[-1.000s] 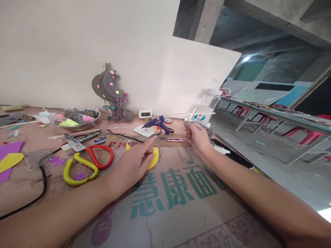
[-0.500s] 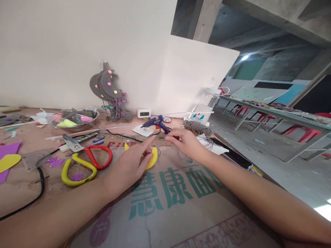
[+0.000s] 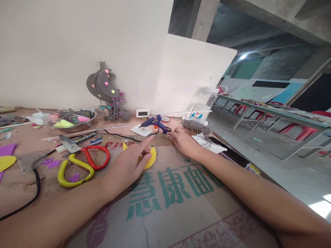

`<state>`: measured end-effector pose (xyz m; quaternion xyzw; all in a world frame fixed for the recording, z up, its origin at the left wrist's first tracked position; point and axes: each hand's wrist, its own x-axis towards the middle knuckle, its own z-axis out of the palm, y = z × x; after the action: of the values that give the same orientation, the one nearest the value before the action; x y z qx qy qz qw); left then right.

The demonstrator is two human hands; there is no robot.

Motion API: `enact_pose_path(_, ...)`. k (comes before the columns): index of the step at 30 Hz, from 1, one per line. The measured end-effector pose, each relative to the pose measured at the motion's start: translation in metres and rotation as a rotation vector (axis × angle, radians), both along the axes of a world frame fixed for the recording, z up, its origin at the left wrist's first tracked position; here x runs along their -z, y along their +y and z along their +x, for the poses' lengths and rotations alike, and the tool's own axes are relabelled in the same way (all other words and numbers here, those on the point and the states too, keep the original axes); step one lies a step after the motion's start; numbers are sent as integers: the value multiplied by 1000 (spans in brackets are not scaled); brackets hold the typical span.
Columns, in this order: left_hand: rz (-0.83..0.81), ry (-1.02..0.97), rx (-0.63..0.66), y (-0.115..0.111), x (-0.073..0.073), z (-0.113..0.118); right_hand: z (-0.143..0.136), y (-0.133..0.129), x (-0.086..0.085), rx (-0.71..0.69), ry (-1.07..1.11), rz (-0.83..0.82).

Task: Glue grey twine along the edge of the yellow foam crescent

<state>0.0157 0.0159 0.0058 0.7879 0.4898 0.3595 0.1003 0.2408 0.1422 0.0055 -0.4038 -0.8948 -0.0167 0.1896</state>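
My left hand [image 3: 130, 162] rests over a yellow crescent-shaped piece [image 3: 151, 159] on the printed cardboard [image 3: 165, 213], its fingers closed around the piece's edge. Just right of the blue glue gun [image 3: 155, 122], my right hand [image 3: 184, 141] has its fingers together near the gun's handle; what they hold, if anything, is too small to tell. The glue gun stands with its nozzle over a small white sheet [image 3: 139, 131]. A thin grey cord loop [image 3: 184, 158] lies below my right hand.
Red-and-yellow scissors [image 3: 95, 157] lie at the left, near a bowl [image 3: 74, 125] of coloured pieces. Grey crescent ornaments [image 3: 103, 84] stand by the wall. At the right are a cord bundle [image 3: 196, 126], a phone [image 3: 232, 154] and a clear container [image 3: 204, 103].
My right hand has lowered slightly beside the glue gun's handle, its fingers reaching more forward. The whole view has shifted a little. My left hand stays at the yellow piece.
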Motion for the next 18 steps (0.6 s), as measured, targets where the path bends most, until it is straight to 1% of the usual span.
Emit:
enact_pose_path(3,-6,-9,4,1,0,0,-1,-3,-1,42,75,19)
enact_pose_path(5,-13,-33,-7,1,0,0,-4,-9,-6,62,189,8)
enact_pose_path(6,-17,-50,-17,1,0,0,-7,-13,-9,47,253,-2)
enact_pose_path(7,-21,-68,-26,1,0,0,-10,-19,-12,11,316,-12)
enact_pose_path(9,-28,-96,-42,1,-1,0,-18,-32,-18,-107,412,-37)
enact_pose_path(11,-28,-109,-46,0,-2,0,-24,-45,-20,-214,451,-71)
enact_pose_path(12,-24,-113,-45,0,-3,0,-27,-50,-19,-245,457,-84)
enact_pose_path(14,-13,-120,-39,0,-5,0,-29,-55,-15,-263,460,-99)
enact_pose_path(18,36,-139,-38,0,-3,-1,-27,-53,-7,-272,488,-67)
